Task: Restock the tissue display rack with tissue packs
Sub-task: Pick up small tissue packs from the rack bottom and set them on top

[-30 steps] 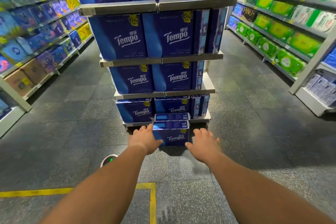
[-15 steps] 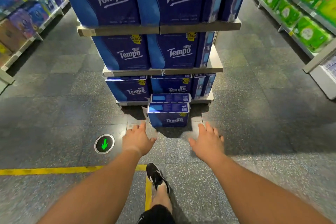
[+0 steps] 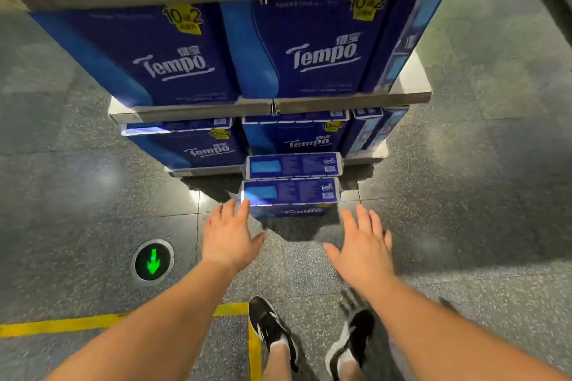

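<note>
L hand (image 3: 228, 237) open, fingers straight and spread, palm down, holding nothing; fingertips (image 3: 244, 206) at the front-left corner of the nearer dark blue plastic-wrapped Tempo tissue pack (image 3: 291, 198), contact or just short, can't tell. R hand (image 3: 362, 244) also open, fingers extended, thumb out, holding nothing, just beside the pack's front-right corner, not touching.

That pack sits on the grey speckled stone floor (image 3: 464, 195), w/ a second identical blue tissue pack (image 3: 294, 165) directly behind it, touching, its back against the front edge of the rack's bottom shelf.

Grey metal tiered display rack (image 3: 353, 100): bottom shelf holds large dark blue Tempo multipacks (image 3: 210, 148) along the front edge, narrower packs at the right end. Shelf above: two more big Tempo bundles (image 3: 309, 49) w/ yellow "10+2" tags (image 3: 182, 20), front flush w/ shelf edge. Top shelf edge blurred.

Floor, left of L forearm: round green-lit arrow marker (image 3: 153, 260). Yellow tape line (image 3: 93, 322) runs in from the left edge, turns a corner near the black-and-white sneakers (image 3: 272, 325); R sneaker motion-blurred.
</note>
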`<state>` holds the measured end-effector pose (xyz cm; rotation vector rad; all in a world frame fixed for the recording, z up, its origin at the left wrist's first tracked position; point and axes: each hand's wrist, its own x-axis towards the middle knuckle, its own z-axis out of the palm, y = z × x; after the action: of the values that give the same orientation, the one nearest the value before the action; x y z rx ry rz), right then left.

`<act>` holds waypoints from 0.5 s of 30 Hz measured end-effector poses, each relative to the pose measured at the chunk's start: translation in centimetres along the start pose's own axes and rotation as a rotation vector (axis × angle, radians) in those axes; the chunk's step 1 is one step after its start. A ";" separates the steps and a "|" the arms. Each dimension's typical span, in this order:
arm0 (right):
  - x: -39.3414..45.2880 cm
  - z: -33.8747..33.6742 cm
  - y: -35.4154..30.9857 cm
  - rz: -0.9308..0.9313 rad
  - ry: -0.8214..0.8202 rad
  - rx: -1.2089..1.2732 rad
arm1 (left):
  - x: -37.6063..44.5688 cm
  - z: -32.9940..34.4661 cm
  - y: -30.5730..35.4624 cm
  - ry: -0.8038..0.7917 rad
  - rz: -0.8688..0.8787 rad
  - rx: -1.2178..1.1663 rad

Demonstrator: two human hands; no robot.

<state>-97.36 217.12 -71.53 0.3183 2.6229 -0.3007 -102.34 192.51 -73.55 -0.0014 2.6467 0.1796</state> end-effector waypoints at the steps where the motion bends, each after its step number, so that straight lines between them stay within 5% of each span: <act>1: 2.3 0.9 -0.3 -0.019 -0.009 -0.020 | 2.1 1.1 0.2 -0.008 0.010 0.015; 9: 19.9 11.4 -0.4 -0.093 -0.148 -0.141 | 15.6 12.8 -0.2 -0.003 0.006 0.012; 15: 27.9 18.8 1.8 -0.162 -0.084 -0.138 | 24.8 19.7 -1.4 -0.064 0.023 0.130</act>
<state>-112.72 218.62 -101.50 0.0465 2.5747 -0.1810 -114.93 194.44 -102.56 0.0761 2.5903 0.0144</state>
